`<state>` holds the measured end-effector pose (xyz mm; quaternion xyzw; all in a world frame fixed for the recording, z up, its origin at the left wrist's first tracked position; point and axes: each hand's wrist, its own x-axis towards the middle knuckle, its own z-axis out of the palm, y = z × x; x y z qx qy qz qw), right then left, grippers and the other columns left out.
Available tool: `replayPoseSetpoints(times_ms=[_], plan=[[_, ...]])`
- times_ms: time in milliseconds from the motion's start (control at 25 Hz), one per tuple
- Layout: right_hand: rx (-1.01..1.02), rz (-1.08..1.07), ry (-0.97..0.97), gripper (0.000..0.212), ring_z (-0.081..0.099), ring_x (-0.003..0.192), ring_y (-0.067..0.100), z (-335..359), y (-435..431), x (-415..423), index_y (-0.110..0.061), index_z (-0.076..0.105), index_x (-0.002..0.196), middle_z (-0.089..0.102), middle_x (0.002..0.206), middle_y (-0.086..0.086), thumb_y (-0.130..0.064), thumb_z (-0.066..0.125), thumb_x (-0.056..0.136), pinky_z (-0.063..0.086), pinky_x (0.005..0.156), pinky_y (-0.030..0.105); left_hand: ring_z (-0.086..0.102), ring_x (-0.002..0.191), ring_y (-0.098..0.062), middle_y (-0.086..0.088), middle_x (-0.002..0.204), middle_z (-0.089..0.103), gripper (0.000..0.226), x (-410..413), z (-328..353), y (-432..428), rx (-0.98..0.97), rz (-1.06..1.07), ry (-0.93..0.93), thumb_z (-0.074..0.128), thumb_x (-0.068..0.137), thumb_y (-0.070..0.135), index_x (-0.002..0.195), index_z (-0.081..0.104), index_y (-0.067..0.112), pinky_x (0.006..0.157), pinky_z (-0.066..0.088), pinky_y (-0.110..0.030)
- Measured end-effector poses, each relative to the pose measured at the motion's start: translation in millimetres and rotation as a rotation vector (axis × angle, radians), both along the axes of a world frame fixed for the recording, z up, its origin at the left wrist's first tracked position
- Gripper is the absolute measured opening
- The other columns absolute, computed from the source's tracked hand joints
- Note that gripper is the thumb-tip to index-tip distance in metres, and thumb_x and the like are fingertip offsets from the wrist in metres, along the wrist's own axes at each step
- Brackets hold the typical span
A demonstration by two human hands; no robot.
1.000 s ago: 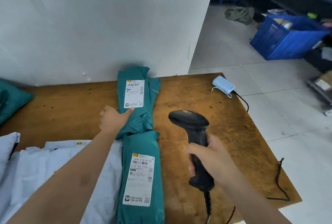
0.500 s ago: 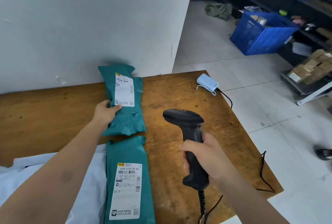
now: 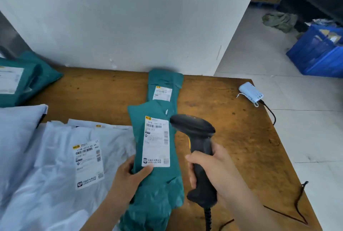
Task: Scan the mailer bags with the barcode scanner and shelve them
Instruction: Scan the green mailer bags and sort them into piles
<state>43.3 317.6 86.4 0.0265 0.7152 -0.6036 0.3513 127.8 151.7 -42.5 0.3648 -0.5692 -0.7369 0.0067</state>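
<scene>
My left hand [image 3: 130,174] grips the lower edge of a teal mailer bag [image 3: 159,186], thumb on the bottom of its white shipping label [image 3: 156,141], which faces up. My right hand [image 3: 213,171] holds the black barcode scanner [image 3: 194,127] by its handle, the scanner head just right of the label's barcode. A second teal mailer [image 3: 165,82] lies behind on the wooden table [image 3: 232,138], against the wall. White mailers [image 3: 65,156] with labels are piled at my left.
Another teal mailer [image 3: 27,78] sits at the table's far left. A pale blue power bank [image 3: 250,94] with a black cable lies near the right edge. A blue crate [image 3: 319,54] stands on the floor to the right. A white wall backs the table.
My left hand went from resting on the far teal mailer to gripping a teal mailer close to me. The scanner has come up beside its label. My view swung left.
</scene>
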Motion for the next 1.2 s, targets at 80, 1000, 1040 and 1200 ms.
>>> replayPoseSetpoints(times_ms=[80,1000,1040,1200], plan=[[0.036,0.082,-0.056,0.014,0.04,0.034,0.022,-7,-5,19,-0.003,0.047,0.077,0.045,0.049,0.017,0.005,0.055,0.083,0.037,0.041,0.026,0.071,0.076,-0.024,-0.006,0.085,0.076,0.031,27,-3,5,0.038,0.039,-0.014,0.081,0.067,0.002,0.091,0.064,0.012,0.061,0.059,-0.033],[0.073,0.041,-0.026,0.009,0.042,0.034,0.02,-9,-4,70,0.005,0.05,0.091,0.045,0.055,0.018,0.004,0.054,0.083,0.039,0.044,0.029,0.068,0.095,-0.034,-0.009,0.104,0.072,0.054,40,-12,5,0.081,0.082,0.07,0.081,0.064,-0.001,0.103,0.048,0.016,0.077,0.058,-0.043],[0.074,0.04,-0.024,0.006,0.042,0.034,0.02,-9,-4,70,0.002,0.05,0.086,0.045,0.053,0.017,0.004,0.054,0.083,0.039,0.044,0.029,0.068,0.095,-0.034,-0.01,0.104,0.072,0.057,40,-12,5,0.085,0.079,0.073,0.083,0.06,0.001,0.103,0.048,0.015,0.076,0.058,-0.042],[0.066,0.028,-0.029,0.005,0.042,0.033,0.019,-9,-5,69,0.002,0.052,0.087,0.045,0.051,0.016,0.005,0.054,0.083,0.039,0.043,0.028,0.068,0.095,-0.032,-0.008,0.103,0.072,0.056,39,-14,6,0.07,0.067,0.069,0.082,0.062,0.0,0.104,0.048,0.014,0.076,0.058,-0.04]])
